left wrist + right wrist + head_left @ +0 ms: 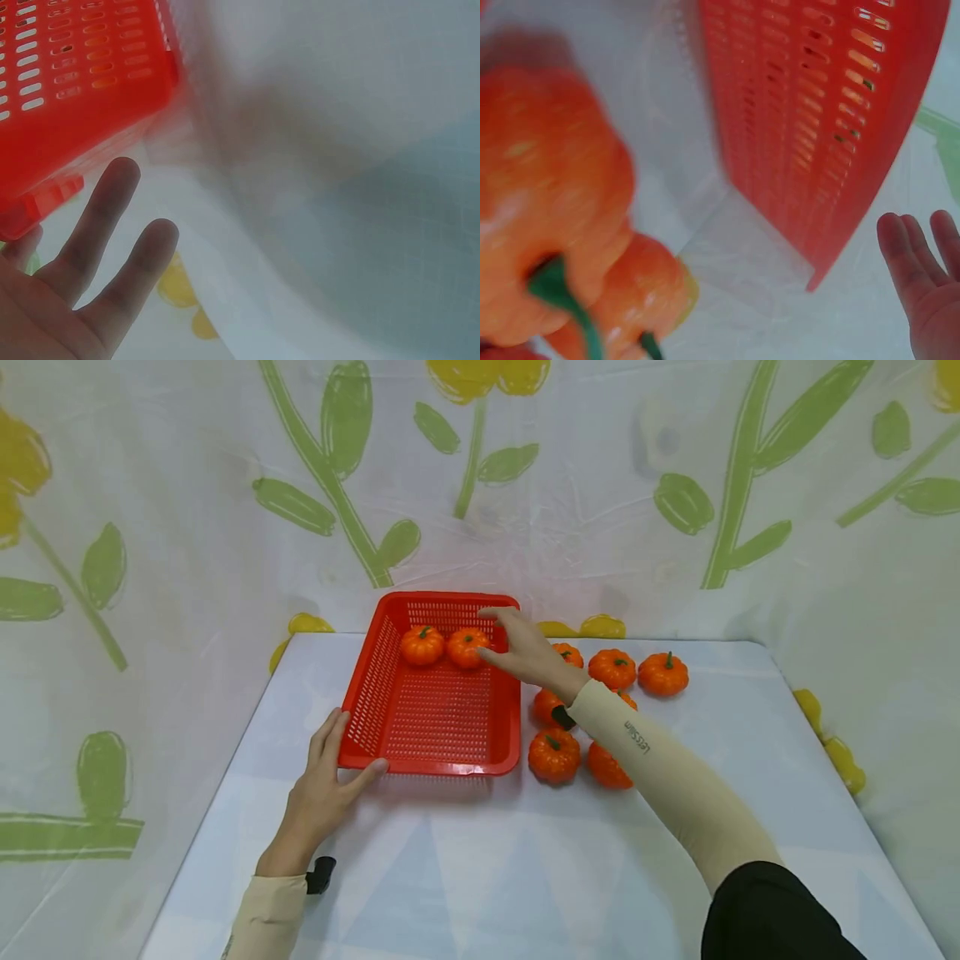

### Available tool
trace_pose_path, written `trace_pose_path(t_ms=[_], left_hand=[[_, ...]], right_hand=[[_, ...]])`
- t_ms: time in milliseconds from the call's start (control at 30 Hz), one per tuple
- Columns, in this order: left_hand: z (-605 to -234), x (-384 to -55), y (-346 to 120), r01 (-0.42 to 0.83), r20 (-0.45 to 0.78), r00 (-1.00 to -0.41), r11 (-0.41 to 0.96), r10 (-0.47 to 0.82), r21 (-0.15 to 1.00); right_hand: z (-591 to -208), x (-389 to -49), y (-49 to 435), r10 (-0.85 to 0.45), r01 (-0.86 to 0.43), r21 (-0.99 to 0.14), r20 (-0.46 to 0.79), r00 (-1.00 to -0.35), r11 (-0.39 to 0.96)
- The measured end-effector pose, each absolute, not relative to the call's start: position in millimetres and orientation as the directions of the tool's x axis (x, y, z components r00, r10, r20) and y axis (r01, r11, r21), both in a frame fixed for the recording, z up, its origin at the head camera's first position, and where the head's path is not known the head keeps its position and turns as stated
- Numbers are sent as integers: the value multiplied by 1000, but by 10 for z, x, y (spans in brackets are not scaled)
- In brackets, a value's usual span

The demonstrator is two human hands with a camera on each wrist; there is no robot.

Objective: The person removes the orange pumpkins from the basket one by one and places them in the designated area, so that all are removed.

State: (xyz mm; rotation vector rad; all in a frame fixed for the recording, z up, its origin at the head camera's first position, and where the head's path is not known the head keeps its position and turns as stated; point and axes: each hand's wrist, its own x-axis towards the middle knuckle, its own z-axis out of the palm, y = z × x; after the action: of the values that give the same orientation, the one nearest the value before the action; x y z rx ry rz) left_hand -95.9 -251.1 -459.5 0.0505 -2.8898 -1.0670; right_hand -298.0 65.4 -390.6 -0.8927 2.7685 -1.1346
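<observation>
Flower-printed sheeting (187, 527) hangs behind and beside a pale worktop (525, 860), whose near half lies bare. At its far middle stands a red slotted basket (435, 727) with two small pumpkins (422, 645) against its far wall and more pumpkins (553, 756) loose just to its right. The left hand (322, 785), fingers straight, rests against the basket's near left corner with the thumb on the rim; the right hand (525, 647), fingers spread and holding nothing, hovers over the far right rim, its sleeve (660, 768) marked "LetsSlim".
</observation>
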Motion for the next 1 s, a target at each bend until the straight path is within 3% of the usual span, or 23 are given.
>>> trace_pose_path(t_ms=[500, 1000], left_hand=[[-4606, -963, -2504, 0, 60, -997, 760, -51, 650], [-4620, -975, -2509, 0, 61, -997, 761, -53, 649]], right_hand=[[-4167, -3324, 199, -499, -442, -640, 105, -860, 628], [-4254, -3465, 80, -510, -442, -425, -57, -858, 790]])
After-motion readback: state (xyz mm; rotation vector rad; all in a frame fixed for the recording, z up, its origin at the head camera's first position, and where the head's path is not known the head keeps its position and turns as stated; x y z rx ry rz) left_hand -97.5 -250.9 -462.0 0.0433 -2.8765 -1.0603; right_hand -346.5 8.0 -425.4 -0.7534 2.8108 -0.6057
